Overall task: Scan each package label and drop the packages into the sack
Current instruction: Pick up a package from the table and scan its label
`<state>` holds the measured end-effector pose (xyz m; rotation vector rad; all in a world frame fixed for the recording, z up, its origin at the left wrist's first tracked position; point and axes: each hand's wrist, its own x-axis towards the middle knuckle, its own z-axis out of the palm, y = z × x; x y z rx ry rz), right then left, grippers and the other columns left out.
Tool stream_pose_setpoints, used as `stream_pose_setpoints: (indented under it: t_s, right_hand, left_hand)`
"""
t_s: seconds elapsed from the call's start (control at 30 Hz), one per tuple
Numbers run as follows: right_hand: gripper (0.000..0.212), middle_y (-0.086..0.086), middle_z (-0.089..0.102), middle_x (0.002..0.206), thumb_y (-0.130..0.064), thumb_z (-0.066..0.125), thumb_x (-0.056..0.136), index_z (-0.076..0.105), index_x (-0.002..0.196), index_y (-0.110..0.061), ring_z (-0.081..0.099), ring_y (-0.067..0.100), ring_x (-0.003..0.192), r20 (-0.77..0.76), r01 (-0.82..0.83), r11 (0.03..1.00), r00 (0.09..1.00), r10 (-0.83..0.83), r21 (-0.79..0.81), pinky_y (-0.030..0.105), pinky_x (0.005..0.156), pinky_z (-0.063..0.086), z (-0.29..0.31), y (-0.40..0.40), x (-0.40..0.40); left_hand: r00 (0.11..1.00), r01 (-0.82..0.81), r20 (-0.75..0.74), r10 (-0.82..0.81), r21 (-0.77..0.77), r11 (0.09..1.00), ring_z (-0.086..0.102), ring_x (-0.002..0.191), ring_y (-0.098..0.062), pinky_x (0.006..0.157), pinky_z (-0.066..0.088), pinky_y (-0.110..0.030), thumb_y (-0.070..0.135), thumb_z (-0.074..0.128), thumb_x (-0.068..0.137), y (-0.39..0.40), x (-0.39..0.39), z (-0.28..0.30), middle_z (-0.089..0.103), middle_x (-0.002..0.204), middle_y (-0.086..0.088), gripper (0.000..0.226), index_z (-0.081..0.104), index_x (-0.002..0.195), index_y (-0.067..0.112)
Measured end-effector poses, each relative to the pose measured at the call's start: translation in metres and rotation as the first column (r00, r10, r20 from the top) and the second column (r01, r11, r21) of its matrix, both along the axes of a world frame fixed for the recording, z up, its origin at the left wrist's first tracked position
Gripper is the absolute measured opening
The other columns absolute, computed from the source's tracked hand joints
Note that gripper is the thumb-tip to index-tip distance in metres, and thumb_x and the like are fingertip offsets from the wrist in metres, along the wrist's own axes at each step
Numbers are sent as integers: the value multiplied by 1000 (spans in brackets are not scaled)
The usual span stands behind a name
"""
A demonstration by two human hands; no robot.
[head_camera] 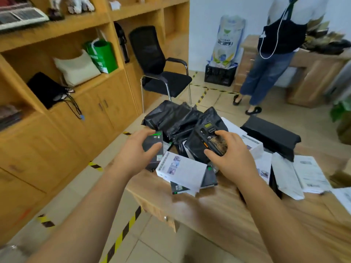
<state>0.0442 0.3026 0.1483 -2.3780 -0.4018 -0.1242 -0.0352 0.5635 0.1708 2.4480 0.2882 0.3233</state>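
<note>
Left hand (139, 149): fingers curled around a small black box (154, 147), at 10 o'clock of the pile.
Right hand (230, 151): fingers gripping a handheld scanner (212, 138), at 12 o'clock.
Table (218, 209): black and white packages (182, 168) heaped.

Two bare forearms, left hand (135, 149) and right hand (233, 154) — sleeveless, ungloved.

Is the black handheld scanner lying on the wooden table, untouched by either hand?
No. The right hand grips the black handheld scanner above the pile of packages, while the left hand holds a small dark box.
</note>
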Motion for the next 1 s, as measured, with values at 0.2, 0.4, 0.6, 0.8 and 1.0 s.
stream_pose_setpoints:
  t_s: [0.2,0.4,0.6,0.8,1.0]
  right_hand:
    - [57,-8,48,131,-47,71,83,48,134,-35,51,12,112,2,28,1000,1000,-28,3,28,81,42,-2,44,60]
    - [58,-10,48,129,-51,70,82,46,133,-37,51,12,112,0,78,997,997,-78,-27,30,85,46,-8,89,114]
    - [60,-12,47,130,-52,69,82,45,135,-38,51,10,114,-50,163,984,985,-167,-74,31,88,48,-19,150,159]
    - [61,-12,46,135,-52,69,82,45,136,-37,49,9,120,-81,286,946,950,-301,-154,34,93,47,-46,195,193]
    - [62,-12,45,137,-52,69,81,45,136,-37,49,11,121,-111,329,926,930,-352,-183,37,94,49,-70,223,208]
  left_hand:
    - [1000,20,-14,-21,-11,1000,48,112,-6,94,37,-23,38,63,95,43,72,-6,55,132,8,44,55,135,20]
    - [996,77,-39,-77,9,997,53,113,-13,90,35,-21,35,65,94,97,157,-33,58,129,0,44,58,132,16]
    - [981,181,-71,-180,-2,984,53,119,-22,97,37,-26,30,68,91,158,244,-68,60,125,-6,44,59,129,11]
    - [943,288,-182,-278,30,957,51,123,-28,105,38,-38,32,67,91,210,321,-124,58,134,-10,49,58,133,10]
    - [860,354,-433,-272,121,927,20,146,-33,120,19,-42,52,57,93,215,357,-171,23,161,-10,65,40,150,25]
